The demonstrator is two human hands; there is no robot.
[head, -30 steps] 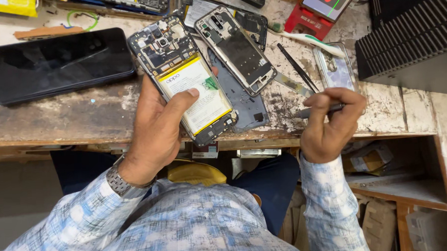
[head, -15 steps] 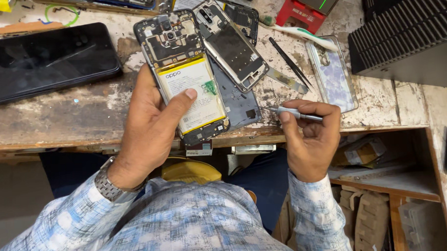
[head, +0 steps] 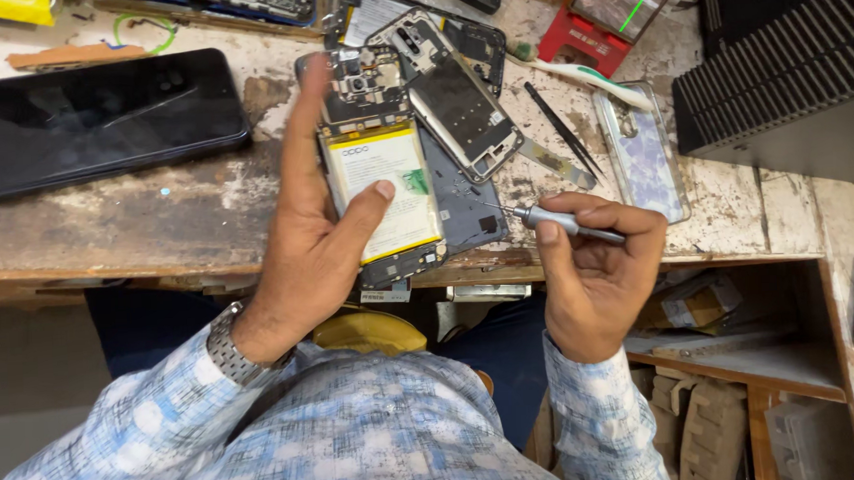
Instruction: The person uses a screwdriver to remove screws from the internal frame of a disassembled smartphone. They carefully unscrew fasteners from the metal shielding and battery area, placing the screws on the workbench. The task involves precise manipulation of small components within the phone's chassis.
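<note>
- Here, my left hand [head: 318,244] grips the opened phone [head: 382,166] above the counter [head: 161,221] edge, thumb on its white battery [head: 383,189].
- My right hand [head: 593,263] pinches a small screwdriver [head: 559,222], tip just beside the phone's lower right corner.

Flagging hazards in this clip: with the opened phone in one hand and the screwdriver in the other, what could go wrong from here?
The screwdriver tip in the right hand points toward the exposed battery; a slip could puncture it. The left hand holds the opened phone by thumb and fingers at the worn bench edge, so it might drop. Loose parts like the tweezers nearby could be knocked off.
</note>
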